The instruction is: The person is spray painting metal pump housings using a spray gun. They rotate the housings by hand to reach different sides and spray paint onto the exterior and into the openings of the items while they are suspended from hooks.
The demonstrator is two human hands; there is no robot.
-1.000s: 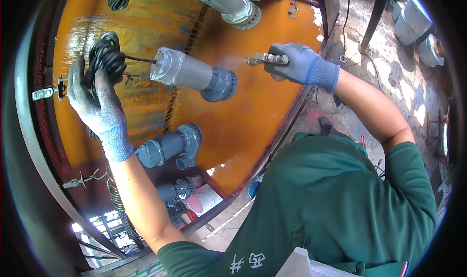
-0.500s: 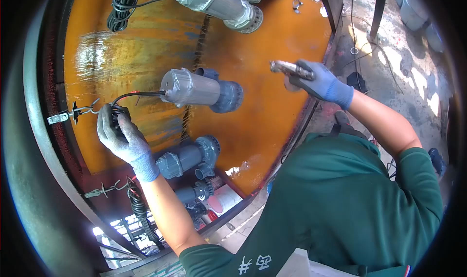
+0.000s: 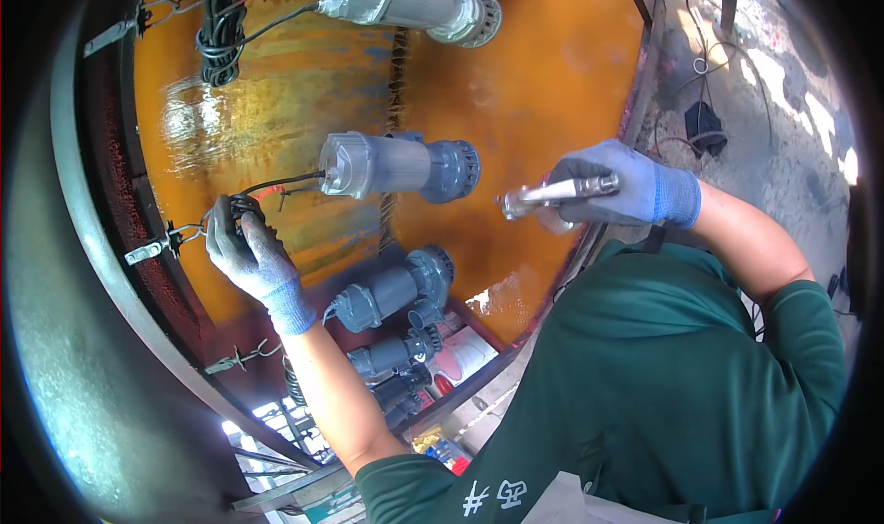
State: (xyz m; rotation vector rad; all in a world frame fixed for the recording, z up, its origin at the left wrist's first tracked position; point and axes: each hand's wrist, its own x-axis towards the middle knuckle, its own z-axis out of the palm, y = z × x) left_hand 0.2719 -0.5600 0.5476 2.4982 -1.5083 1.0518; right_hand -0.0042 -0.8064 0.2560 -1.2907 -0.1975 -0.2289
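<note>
My left hand [image 3: 250, 257], in a grey-blue knit glove, is closed around a coiled black cable [image 3: 247, 207] near a hook. From there the cable runs to a grey motor pump [image 3: 391, 165], which hangs sideways with its flanged end to the right. In my right hand [image 3: 622, 185], gloved the same way, is a metallic spray gun [image 3: 557, 192]. Its nozzle points left toward the pump, with a gap between them. The fingers of the right hand are wrapped round the gun's handle, which they partly hide.
Behind the pumps stands a glossy orange panel [image 3: 525, 91]. Another silver-grey pump [image 3: 405, 4] hangs beyond, with a black cable bundle [image 3: 223, 36]. Several grey pumps, one [image 3: 391, 289] nearest, hang closer to me. A curved metal rail [image 3: 87, 206] carries the hooks. Hoses lie on the right floor.
The spray gun in my right hand has come lower and nearer to my body. My left hand still grips the cable. The whole view has shifted a little.
</note>
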